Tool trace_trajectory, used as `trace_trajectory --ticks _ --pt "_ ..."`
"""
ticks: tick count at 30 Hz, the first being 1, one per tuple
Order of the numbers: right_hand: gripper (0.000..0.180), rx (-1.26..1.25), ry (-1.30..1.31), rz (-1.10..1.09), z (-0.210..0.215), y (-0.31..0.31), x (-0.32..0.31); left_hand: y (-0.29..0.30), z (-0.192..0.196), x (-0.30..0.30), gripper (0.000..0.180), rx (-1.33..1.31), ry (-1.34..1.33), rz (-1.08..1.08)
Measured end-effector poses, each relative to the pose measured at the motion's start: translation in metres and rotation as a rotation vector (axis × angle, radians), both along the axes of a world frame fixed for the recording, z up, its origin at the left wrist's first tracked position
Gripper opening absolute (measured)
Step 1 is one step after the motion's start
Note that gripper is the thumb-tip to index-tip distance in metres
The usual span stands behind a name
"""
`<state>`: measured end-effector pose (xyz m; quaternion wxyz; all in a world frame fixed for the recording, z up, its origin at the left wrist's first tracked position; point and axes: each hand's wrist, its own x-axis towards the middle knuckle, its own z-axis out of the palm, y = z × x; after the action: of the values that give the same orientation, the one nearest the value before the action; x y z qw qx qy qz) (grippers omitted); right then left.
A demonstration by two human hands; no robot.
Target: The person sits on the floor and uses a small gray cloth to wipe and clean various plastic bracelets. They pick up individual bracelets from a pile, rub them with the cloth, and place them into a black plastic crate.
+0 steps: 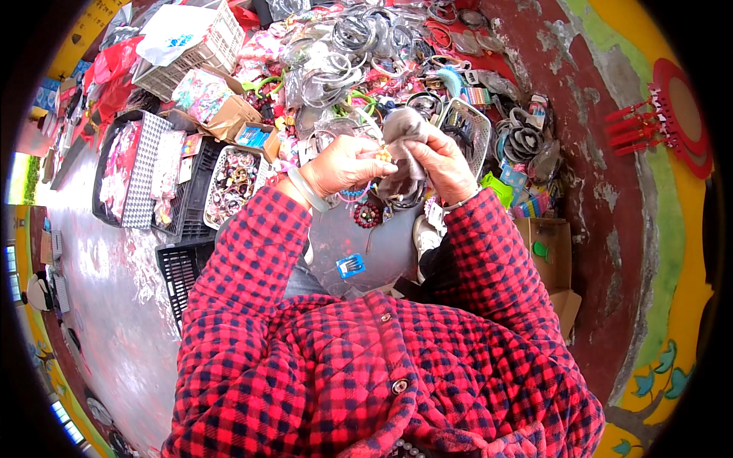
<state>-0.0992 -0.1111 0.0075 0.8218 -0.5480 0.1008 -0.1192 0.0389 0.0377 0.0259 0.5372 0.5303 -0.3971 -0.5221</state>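
Note:
My left hand (342, 163) and my right hand (445, 165) are raised together in front of me, both in red-and-black checked sleeves. My right hand is closed around a grey cloth pouch (400, 130) that bunches up above my fingers. My left hand pinches a small orange bead (382, 155) at the pouch's side. A pale bangle (304, 189) sits on my left wrist. A dark red bead bracelet (367, 214) lies just below my hands.
Spread ahead are several metal bangles (343, 53), a white basket (200, 46), a white tray of trinkets (233, 183), black crates (177, 275) and a cardboard box (546, 244) at right. Grey floor lies to the left; a red painted surface runs on the right.

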Motion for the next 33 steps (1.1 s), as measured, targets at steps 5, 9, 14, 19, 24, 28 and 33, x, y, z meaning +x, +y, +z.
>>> trace_trajectory --ticks 5,9,14,19,24,28,33 --pt "0.026 -0.041 0.002 -0.210 -0.006 0.009 0.009 -0.006 -0.007 -0.005 0.018 -0.015 0.029 -0.042" --pt "0.026 0.096 -0.092 -0.501 -0.009 -0.004 0.012 -0.008 -0.015 0.003 0.024 -0.044 0.297 0.043" --pt "0.024 0.139 -0.092 -0.570 0.002 -0.017 0.007 -0.010 -0.016 0.013 0.038 -0.108 0.714 0.210" --pt "0.017 -0.537 -0.118 -0.509 -0.007 0.003 0.014 -0.017 -0.013 0.007 0.038 -0.175 0.774 0.268" --pt "0.025 -1.444 -0.210 -0.386 0.005 0.025 0.027 -0.024 -0.001 -0.011 0.036 -0.242 0.841 0.289" --pt "0.028 -1.544 -0.121 -0.232 0.004 0.033 0.028 -0.024 -0.019 -0.005 0.037 -0.254 0.932 0.331" --pt "0.022 -1.618 -0.145 -0.260 0.002 0.036 0.027 -0.024 -0.016 -0.004 0.033 -0.246 0.959 0.413"
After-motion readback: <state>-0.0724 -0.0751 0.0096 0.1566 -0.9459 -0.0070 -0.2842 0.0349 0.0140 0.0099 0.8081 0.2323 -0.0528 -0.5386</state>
